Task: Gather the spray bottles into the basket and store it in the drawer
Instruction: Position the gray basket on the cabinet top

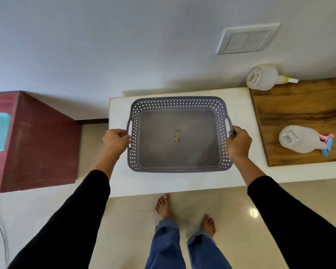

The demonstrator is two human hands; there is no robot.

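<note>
A grey perforated plastic basket [179, 103] sits on the white counter [246, 144], holding only a small scrap in the middle of its floor. My left hand [115, 141] grips its left handle and my right hand [239, 142] grips its right handle. Two translucent white spray bottles lie on their sides to the right. One has a yellow and white nozzle [263, 78] and rests at the back against the wall. The other has a pink and blue trigger [299, 139] and lies on the wooden board [291, 109].
A dark red cabinet [39, 140] with a light blue patch stands to the left, across a gap of tiled floor. A white switch plate [247, 38] is on the wall. My bare feet [164, 207] stand on glossy tiles close to the counter's front edge.
</note>
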